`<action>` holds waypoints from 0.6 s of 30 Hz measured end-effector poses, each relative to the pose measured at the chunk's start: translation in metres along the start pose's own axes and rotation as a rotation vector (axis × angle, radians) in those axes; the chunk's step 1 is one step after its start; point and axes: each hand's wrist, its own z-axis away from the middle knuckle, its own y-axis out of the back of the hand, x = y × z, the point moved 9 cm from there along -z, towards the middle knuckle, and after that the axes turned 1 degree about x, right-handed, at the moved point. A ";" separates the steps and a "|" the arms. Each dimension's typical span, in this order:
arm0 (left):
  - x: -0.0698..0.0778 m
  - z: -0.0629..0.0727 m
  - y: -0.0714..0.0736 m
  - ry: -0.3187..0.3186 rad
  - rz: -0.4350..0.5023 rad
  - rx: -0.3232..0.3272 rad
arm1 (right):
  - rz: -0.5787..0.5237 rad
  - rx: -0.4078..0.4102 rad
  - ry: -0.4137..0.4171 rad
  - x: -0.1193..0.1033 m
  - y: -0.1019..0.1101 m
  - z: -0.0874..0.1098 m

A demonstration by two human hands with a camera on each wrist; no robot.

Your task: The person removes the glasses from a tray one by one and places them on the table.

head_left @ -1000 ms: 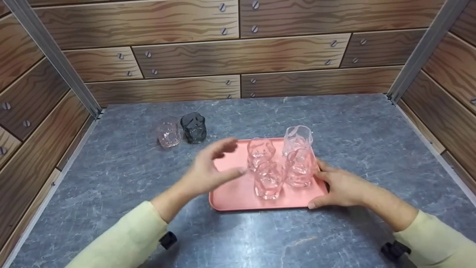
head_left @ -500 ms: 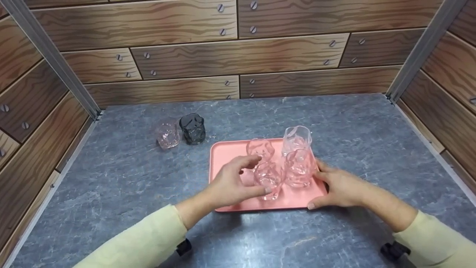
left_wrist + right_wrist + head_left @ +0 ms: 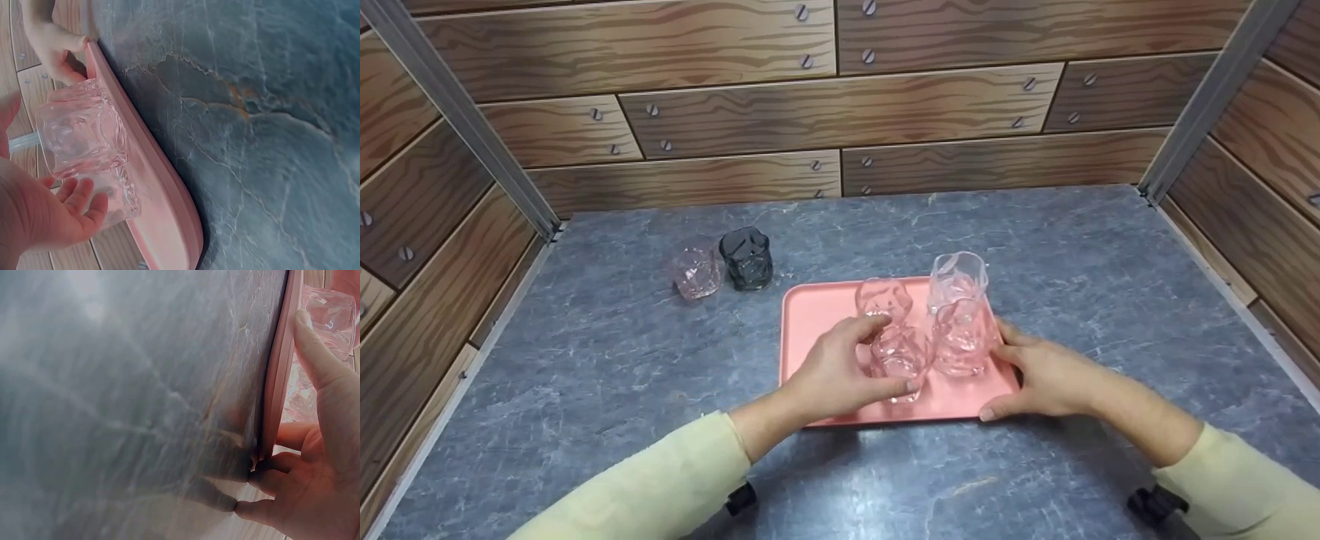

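A pink tray (image 3: 810,307) lies on the table and bears several wavy clear drinking glasses. My left hand (image 3: 840,367) reaches around the front glass (image 3: 898,358), thumb on its near side and fingers on its far side. In the left wrist view, loosely bent fingers (image 3: 84,205) show beside the glasses, with no firm grip visible. Behind that glass stands another glass (image 3: 883,295); to its right are a front-right glass (image 3: 961,341) and a taller clear glass (image 3: 958,274). My right hand (image 3: 1050,375) holds the tray's right front corner, thumb (image 3: 315,343) along the rim.
Beyond the tray to the left, a faintly pink clear glass (image 3: 696,271) and a dark grey glass (image 3: 746,259) stand side by side on the grey marbled table (image 3: 607,352). Wood-patterned walls (image 3: 720,120) enclose the back and sides.
My left hand has moved right from the tray's left part to around the front glass. The right hand has stayed at the tray's corner, and the glasses have kept their places.
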 end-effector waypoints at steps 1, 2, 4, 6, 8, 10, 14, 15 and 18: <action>0.000 -0.001 -0.001 0.000 -0.004 0.000 | 0.000 0.002 0.003 0.000 0.000 0.000; -0.001 -0.001 -0.002 0.002 -0.007 -0.002 | 0.001 0.005 0.005 0.000 0.000 0.000; -0.001 -0.002 -0.004 0.005 -0.022 -0.007 | 0.001 0.009 0.010 0.000 0.001 0.000; -0.001 -0.002 -0.006 0.010 -0.037 -0.014 | 0.000 0.013 0.016 0.000 0.001 0.000; -0.001 -0.003 -0.008 0.017 -0.044 -0.021 | 0.002 0.019 0.021 -0.001 0.001 0.001; -0.002 -0.003 -0.010 0.030 -0.048 -0.027 | 0.003 0.023 0.025 -0.001 0.002 0.001; -0.004 -0.006 -0.012 0.043 -0.060 -0.030 | 0.001 0.022 0.026 -0.001 0.001 0.001; -0.004 -0.006 -0.013 0.043 -0.065 -0.029 | -0.002 0.021 0.026 -0.001 0.001 0.001; -0.003 -0.008 -0.015 0.036 -0.075 -0.025 | -0.011 0.018 0.027 -0.002 0.001 0.000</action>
